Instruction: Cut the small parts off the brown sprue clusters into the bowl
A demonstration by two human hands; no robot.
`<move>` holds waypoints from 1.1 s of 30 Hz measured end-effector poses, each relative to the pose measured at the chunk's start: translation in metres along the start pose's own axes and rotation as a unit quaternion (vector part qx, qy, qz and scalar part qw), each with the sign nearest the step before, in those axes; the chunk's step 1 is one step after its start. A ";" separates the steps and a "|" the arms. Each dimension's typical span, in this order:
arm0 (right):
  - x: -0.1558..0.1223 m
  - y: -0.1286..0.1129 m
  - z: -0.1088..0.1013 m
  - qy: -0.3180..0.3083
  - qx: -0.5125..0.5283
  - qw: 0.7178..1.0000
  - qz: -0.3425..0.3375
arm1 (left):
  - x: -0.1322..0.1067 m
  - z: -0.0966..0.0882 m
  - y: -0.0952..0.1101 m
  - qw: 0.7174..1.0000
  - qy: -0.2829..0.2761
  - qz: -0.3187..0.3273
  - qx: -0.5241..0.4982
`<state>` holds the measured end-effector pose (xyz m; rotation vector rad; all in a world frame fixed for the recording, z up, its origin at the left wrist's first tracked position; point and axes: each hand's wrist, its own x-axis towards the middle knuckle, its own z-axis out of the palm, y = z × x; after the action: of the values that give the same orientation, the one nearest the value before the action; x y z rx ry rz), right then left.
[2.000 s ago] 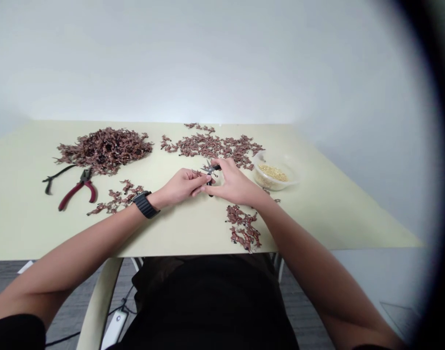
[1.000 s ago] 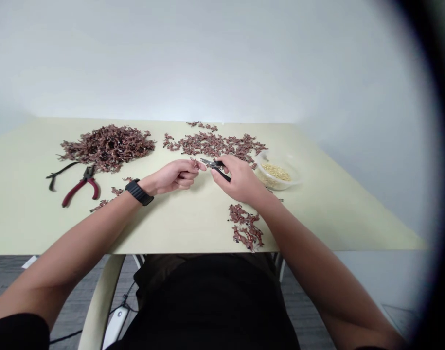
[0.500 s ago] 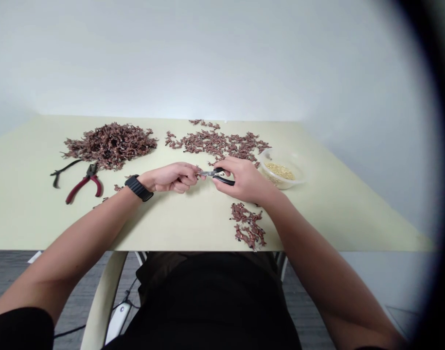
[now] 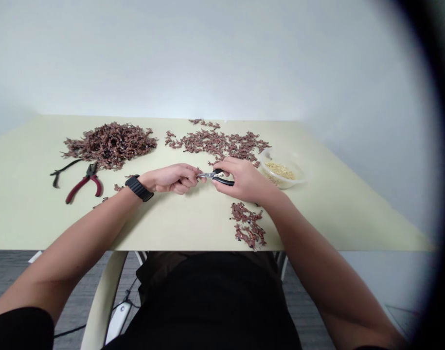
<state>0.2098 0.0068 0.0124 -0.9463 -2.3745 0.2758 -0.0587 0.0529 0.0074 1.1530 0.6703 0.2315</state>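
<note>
My right hand (image 4: pixel 240 179) is closed around the black-handled pliers (image 4: pixel 223 181), whose slim metal jaws point left. The jaw tips meet the fingertips of my left hand (image 4: pixel 176 178), which is pinched closed with its other fingers curled in. A bit of a small brown figurine (image 4: pixel 199 170) pokes out between those fingertips; most of it is hidden. Just right of my right hand stands a clear plastic bowl (image 4: pixel 298 181) holding small gold-coloured metal pieces (image 4: pixel 280 170). Below that hand lies a small group of brown figurines (image 4: pixel 248 226).
A large heap of brown figurines (image 4: pixel 111 143) sits at the back left, with a looser spread of figurines (image 4: pixel 222 145) at the back centre. Red-handled pliers (image 4: pixel 84 183) and a black-handled tool (image 4: pixel 66 168) lie at left. The table's front edge (image 4: pixel 193 250) is near my body.
</note>
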 end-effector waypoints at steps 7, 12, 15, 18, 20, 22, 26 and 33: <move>0.000 0.001 0.001 -0.009 0.002 1.000 0.003 | 0.000 0.000 0.000 1.000 0.006 -0.007 -0.001; 0.001 0.001 0.001 -0.010 0.002 1.000 0.005 | -0.001 0.000 0.000 1.000 0.000 -0.011 0.002; 0.001 0.000 0.001 -0.007 0.003 1.000 0.001 | -0.001 0.001 0.000 1.000 -0.001 -0.012 0.004; 0.000 0.001 0.002 -0.005 0.006 1.000 -0.003 | -0.001 0.001 0.000 1.000 -0.003 -0.015 0.005; 0.000 0.001 0.002 -0.007 0.006 1.000 -0.003 | -0.001 0.001 0.000 1.000 -0.006 -0.018 0.004; 0.000 0.001 0.002 -0.009 0.006 1.000 -0.004 | -0.001 0.001 0.000 1.000 -0.009 -0.019 0.004; 0.000 0.002 0.003 -0.006 0.004 1.000 -0.007 | 0.000 -0.001 -0.001 1.000 -0.014 -0.017 0.008; 0.000 0.001 0.002 -0.011 0.001 1.000 -0.010 | 0.000 0.000 -0.002 1.000 -0.016 -0.022 0.006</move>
<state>0.2095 0.0079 0.0103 -0.9230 -2.4013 0.2836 -0.0590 0.0528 0.0056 1.1509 0.6682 0.1716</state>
